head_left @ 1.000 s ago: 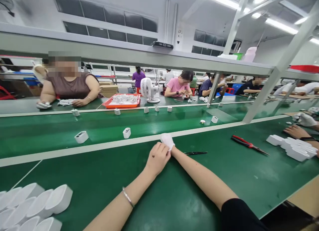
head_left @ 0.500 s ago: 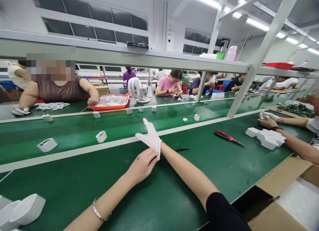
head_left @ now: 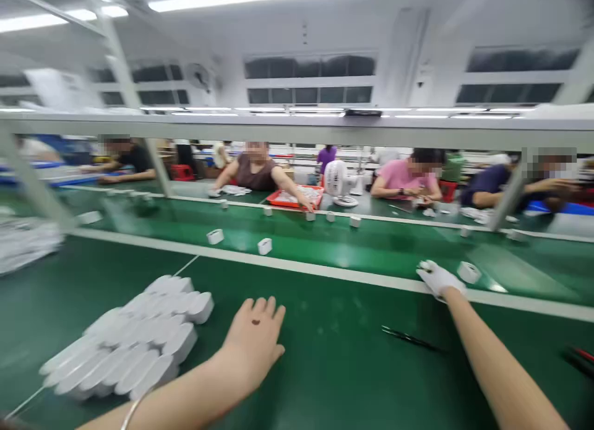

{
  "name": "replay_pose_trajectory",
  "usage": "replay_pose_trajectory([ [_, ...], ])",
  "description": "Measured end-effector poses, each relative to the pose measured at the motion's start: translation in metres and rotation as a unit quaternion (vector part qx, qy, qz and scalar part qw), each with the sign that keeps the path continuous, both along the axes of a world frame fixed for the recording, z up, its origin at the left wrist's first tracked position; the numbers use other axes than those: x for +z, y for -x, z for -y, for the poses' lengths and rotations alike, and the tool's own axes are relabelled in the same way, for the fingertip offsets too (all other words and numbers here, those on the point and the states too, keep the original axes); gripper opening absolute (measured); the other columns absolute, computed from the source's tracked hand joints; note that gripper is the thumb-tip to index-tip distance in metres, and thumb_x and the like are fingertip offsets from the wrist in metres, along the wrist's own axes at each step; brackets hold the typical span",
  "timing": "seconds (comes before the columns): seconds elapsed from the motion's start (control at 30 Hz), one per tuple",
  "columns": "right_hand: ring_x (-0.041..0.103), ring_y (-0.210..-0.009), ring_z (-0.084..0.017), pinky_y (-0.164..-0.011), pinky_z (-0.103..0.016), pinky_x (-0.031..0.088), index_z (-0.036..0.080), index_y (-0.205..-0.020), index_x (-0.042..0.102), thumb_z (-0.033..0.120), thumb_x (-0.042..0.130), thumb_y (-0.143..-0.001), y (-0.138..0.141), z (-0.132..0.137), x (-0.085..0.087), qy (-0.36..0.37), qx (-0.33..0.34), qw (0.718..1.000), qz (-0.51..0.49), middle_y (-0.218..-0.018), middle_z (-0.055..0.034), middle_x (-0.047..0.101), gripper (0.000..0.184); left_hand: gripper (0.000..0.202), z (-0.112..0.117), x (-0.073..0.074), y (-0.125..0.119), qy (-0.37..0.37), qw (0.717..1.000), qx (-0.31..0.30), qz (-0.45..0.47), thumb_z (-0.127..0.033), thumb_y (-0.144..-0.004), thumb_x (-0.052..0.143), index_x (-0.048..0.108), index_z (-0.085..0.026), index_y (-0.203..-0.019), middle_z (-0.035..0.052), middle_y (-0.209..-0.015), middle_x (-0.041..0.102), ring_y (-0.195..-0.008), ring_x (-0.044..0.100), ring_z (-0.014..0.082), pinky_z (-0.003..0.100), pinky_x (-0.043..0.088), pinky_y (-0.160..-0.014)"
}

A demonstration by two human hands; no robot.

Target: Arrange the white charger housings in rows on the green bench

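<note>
Obs. from my remote station, head view, frame motion-blurred.

Left hand (head_left: pixel 255 334): bare, flat, palm down on the green desk (head_left: pixel 334 368), fingers spread and released, holding nothing. A thin bracelet (head_left: pixel 131 412) shows on that forearm at the lower edge. At approx. 9 o'clock from this hand lies a stack of white casings (head_left: pixel 139 343), packed side by side in rows, just beside the hand but not touching it.

Right hand (head_left: pixel 439 278): wearing a white glove, stretched out to approx. 1 o'clock, resting at the pale strip (head_left: pixel 325 270) that divides desk from conveyor belt (head_left: pixel 352 244). Fingers look loosely curled; I cannot tell whether they grip anything (too blurred). One small white part (head_left: pixel 468 272) sits on the belt just beside the glove, at its 3 o'clock; contact unclear.

Black tweezers (head_left: pixel 411 339) lie flat on the desk between the two forearms, apart from both hands. A red-handled tool (head_left: pixel 580 357) shows at the right edge, approx. 3 o'clock.

Further small white parts on the belt, e.g. (head_left: pixel 264 246) and (head_left: pixel 215 236), at 12 o'clock, well apart from the hands. Beyond the belt: co-workers seated at the far side, one with an arm reaching beside a red tray (head_left: pixel 292 197); a white fan (head_left: pixel 337 181) stands next to it.
</note>
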State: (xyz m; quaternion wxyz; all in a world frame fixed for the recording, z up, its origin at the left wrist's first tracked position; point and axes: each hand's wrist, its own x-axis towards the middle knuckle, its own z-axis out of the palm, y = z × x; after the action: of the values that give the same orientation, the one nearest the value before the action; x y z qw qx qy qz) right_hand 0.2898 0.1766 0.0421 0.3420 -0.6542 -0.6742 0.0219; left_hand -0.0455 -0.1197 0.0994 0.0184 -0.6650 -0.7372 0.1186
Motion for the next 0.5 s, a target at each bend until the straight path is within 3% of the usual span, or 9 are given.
replay_pose_trajectory([
  [0.1,0.064,-0.072,-0.041,-0.059,-0.051,0.044,0.022,-0.057,0.065,0.04,0.061,-0.063,-0.014,-0.032,-0.02,0.081,0.012,0.996,0.023,-0.081,-0.0266,0.066,0.02,0.05,0.027,0.014,0.065,-0.07,0.977,0.19,-0.063,-0.027,-0.076,0.061,0.056,-0.001,-0.12,0.0287,-0.12,0.056,-0.109,0.051,0.0412,0.048,0.041,-0.084],
  [0.17,0.065,-0.076,-0.04,-0.059,-0.049,0.045,0.023,-0.058,0.064,0.048,0.059,-0.066,-0.006,-0.044,-0.022,0.146,-0.003,0.987,0.064,-0.085,-0.0255,0.066,0.027,0.044,0.042,0.016,0.103,-0.085,0.965,0.237,-0.074,-0.032,-0.081,0.055,0.06,0.0,-0.111,0.0266,-0.112,0.059,-0.107,0.051,0.0391,0.044,0.04,-0.084],
  [0.23,0.066,-0.076,-0.036,-0.059,-0.045,0.046,0.023,-0.07,0.067,0.056,0.055,-0.069,0.014,-0.032,-0.016,0.15,0.044,0.985,0.073,-0.088,-0.0234,0.067,0.035,0.046,0.049,0.011,0.129,-0.11,0.961,0.25,-0.049,-0.044,-0.085,0.045,0.061,-0.006,-0.106,0.0201,-0.107,0.06,-0.105,0.051,0.0341,0.042,0.039,-0.085],
  [0.33,0.066,-0.082,-0.028,-0.068,-0.038,0.048,0.027,-0.092,0.066,0.058,0.049,-0.077,0.061,0.036,-0.006,0.078,0.183,0.98,0.018,-0.092,-0.0142,0.068,0.038,0.043,0.048,-0.009,0.143,-0.182,0.957,0.225,0.002,-0.052,-0.077,0.05,0.063,-0.016,-0.096,0.0135,-0.111,0.057,-0.107,0.046,0.0309,0.042,0.037,-0.089],
  [0.43,0.064,-0.091,-0.021,-0.08,-0.031,0.049,0.028,-0.099,0.062,0.049,0.054,-0.078,0.102,0.123,-0.01,0.053,0.334,0.939,-0.053,-0.099,-0.0046,0.067,0.031,0.017,0.04,-0.029,0.139,-0.209,0.956,0.206,0.003,-0.033,-0.071,0.057,0.062,-0.017,-0.07,0.0144,-0.114,0.054,-0.112,0.039,0.0352,0.048,0.033,-0.09],
  [0.5,0.064,-0.088,-0.02,-0.075,-0.029,0.051,0.028,-0.097,0.062,0.045,0.056,-0.078,0.113,0.163,-0.022,0.053,0.373,0.926,-0.029,-0.098,-0.0017,0.067,0.027,0.015,0.033,-0.035,0.13,-0.206,0.959,0.196,0.01,-0.019,-0.073,0.051,0.058,-0.016,-0.06,0.0161,-0.102,0.058,-0.109,0.042,0.0375,0.051,0.032,-0.088],
])
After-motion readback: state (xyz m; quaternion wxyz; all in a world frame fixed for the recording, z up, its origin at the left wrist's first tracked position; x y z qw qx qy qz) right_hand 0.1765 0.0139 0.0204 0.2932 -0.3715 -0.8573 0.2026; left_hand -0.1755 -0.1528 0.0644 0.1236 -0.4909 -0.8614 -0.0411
